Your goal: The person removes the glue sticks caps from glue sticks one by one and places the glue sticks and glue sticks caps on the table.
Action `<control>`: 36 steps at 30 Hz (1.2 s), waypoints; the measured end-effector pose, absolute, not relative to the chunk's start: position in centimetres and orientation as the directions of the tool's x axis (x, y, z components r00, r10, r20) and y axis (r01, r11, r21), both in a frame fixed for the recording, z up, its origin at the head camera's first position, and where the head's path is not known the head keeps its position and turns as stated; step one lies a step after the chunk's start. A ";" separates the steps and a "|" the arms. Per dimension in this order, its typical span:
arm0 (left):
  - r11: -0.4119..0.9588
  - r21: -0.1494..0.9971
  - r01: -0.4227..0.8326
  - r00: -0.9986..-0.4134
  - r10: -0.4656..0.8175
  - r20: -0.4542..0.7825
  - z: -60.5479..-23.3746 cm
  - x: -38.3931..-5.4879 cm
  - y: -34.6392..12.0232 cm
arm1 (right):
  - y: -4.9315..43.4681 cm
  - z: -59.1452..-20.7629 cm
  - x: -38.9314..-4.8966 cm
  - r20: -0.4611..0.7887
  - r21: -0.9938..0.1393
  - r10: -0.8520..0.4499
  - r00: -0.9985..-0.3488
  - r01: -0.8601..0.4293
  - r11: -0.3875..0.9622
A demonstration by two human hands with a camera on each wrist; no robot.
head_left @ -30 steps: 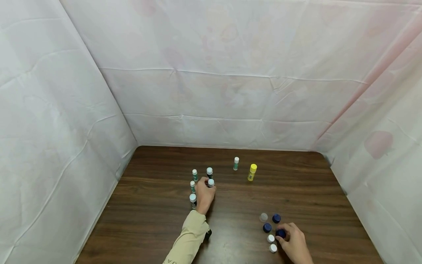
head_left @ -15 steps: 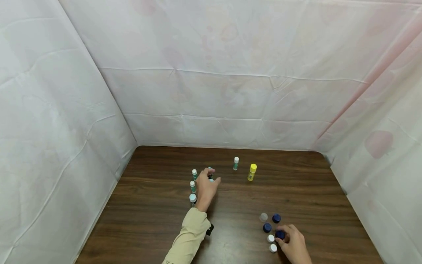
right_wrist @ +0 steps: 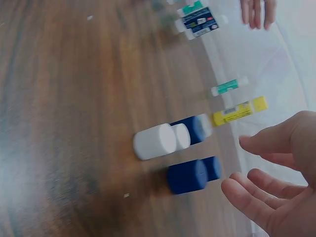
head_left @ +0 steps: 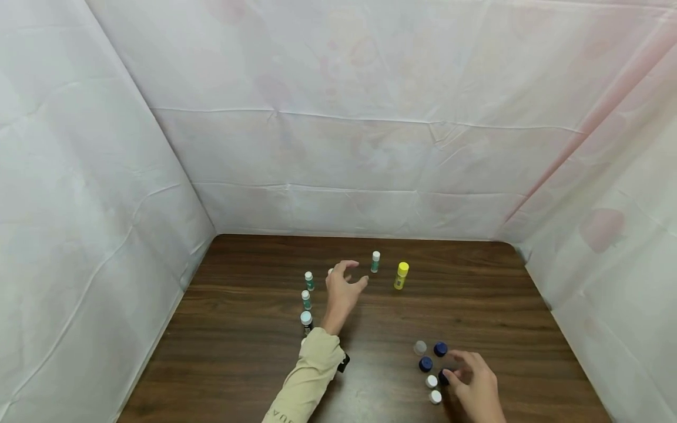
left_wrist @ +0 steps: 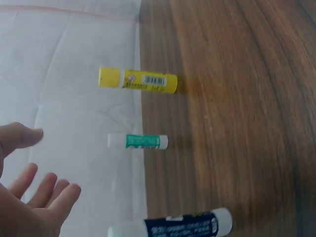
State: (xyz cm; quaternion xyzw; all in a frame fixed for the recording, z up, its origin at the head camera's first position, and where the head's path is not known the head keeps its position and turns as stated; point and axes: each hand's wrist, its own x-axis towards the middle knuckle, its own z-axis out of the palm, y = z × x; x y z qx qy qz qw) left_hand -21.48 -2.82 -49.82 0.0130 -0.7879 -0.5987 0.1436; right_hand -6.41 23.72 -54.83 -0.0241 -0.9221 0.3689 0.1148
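My left hand [head_left: 342, 289] hovers over the table, thumb and fingers parted around nothing. It partly hides white-capped dark glue sticks; one dark glue stick [left_wrist: 182, 224] shows in the left wrist view. Beyond it stand a small green-and-white glue stick [head_left: 375, 262] and a yellow glue stick [head_left: 401, 276]. My right hand [head_left: 476, 385] is beside a short dark blue cylinder [head_left: 444, 377], like a bottle cap. In the right wrist view its thumb and fingers are spread, apart from the blue cylinder [right_wrist: 187, 177].
Left of my left hand, green glue sticks [head_left: 309, 281] and a dark glue stick [head_left: 307, 321] stand in a column. Near my right hand sit other short cylinders: blue [head_left: 425, 364], white [head_left: 431, 382] and translucent [head_left: 420, 348]. White cloth [head_left: 338, 147] walls the wooden table's back and sides.
My left hand has let go of a white-capped glue stick and moved right and farther away. My right hand's fingers have opened off the dark blue cylinder.
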 end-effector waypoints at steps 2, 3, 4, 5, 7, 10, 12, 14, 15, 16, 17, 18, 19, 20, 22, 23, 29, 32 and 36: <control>0.275 0.948 0.163 -0.960 -0.178 0.217 -50.0 -21.7 -2.5 | 23.7 -54.3 -6.6 0.199 -0.680 0.143 -0.970 -0.032 0.733; 0.269 0.948 0.170 -0.960 -0.171 0.221 -50.1 -21.8 -2.3 | 23.6 -54.0 -6.7 0.196 -0.680 0.150 -0.969 -0.024 0.733; 0.263 0.949 0.176 -0.961 -0.165 0.223 -50.2 -21.9 -2.1 | 23.6 -53.8 -6.9 0.196 -0.681 0.160 -0.967 -0.017 0.733; 0.258 0.949 0.181 -0.961 -0.158 0.226 -50.4 -22.0 -2.0 | 23.6 -53.6 -7.0 0.194 -0.686 0.168 -0.966 -0.012 0.728; 0.233 0.952 0.197 -0.960 -0.150 0.235 -50.7 -22.1 -1.6 | 23.5 -53.2 -7.3 0.196 -0.692 0.176 -0.965 -0.009 0.722; 0.208 0.956 0.208 -0.961 -0.140 0.239 -51.1 -22.3 -1.1 | 23.4 -52.6 -7.7 0.239 -0.706 0.166 -0.957 -0.054 0.706; 0.203 0.957 0.209 -0.962 -0.135 0.239 -51.4 -22.4 -0.7 | 23.3 -52.2 -8.1 0.281 -0.708 0.151 -0.948 -0.098 0.700; 0.208 0.957 0.201 -0.965 -0.125 0.230 -51.7 -22.5 -0.4 | 23.2 -51.8 -8.4 0.322 -0.702 0.142 -0.936 -0.136 0.699; 0.203 0.958 0.203 -0.966 -0.118 0.229 -51.9 -22.5 -0.2 | 23.1 -51.6 -8.6 0.339 -0.698 0.139 -0.930 -0.150 0.700; 0.197 0.959 0.205 -0.967 -0.111 0.229 -52.0 -22.6 -0.1 | 23.1 -51.4 -8.7 0.353 -0.691 0.137 -0.925 -0.160 0.705; 0.192 0.959 0.209 -0.967 -0.103 0.231 -52.1 -22.7 0.0 | 23.0 -51.2 -8.9 0.362 -0.685 0.134 -0.922 -0.166 0.709; 0.186 0.960 0.211 -0.968 -0.097 0.232 -52.3 -22.8 0.2 | 22.9 -51.0 -9.0 0.368 -0.680 0.130 -0.921 -0.171 0.713; 0.182 0.960 0.215 -0.968 -0.092 0.234 -52.5 -22.9 0.3 | 22.8 -50.8 -9.2 0.373 -0.679 0.128 -0.919 -0.176 0.713; 0.177 0.959 0.220 -0.967 -0.088 0.238 -52.6 -23.0 0.5 | 22.7 -50.6 -9.3 0.377 -0.676 0.124 -0.918 -0.181 0.714; 0.180 0.958 0.225 -0.967 -0.083 0.243 -53.0 -23.2 0.8 | 22.5 -50.2 -9.6 0.382 -0.674 0.110 -0.918 -0.195 0.712; 0.181 0.957 0.226 -0.966 -0.082 0.244 -53.2 -23.3 0.9 | 22.5 -50.0 -9.7 0.383 -0.676 0.103 -0.918 -0.202 0.709; 0.161 0.957 0.242 -0.964 -0.068 0.255 -54.4 -23.3 1.8 | 22.2 -49.5 -10.4 0.405 -0.672 0.083 -0.911 -0.235 0.702; 0.145 0.956 0.254 -0.961 -0.076 0.267 -54.9 -23.6 2.4 | 21.9 -49.3 -10.9 0.418 -0.666 0.068 -0.906 -0.254 0.701; 0.116 0.957 0.267 -0.957 -0.083 0.277 -55.7 -24.2 3.2 | 21.4 -48.7 -11.6 0.427 -0.666 0.054 -0.903 -0.274 0.694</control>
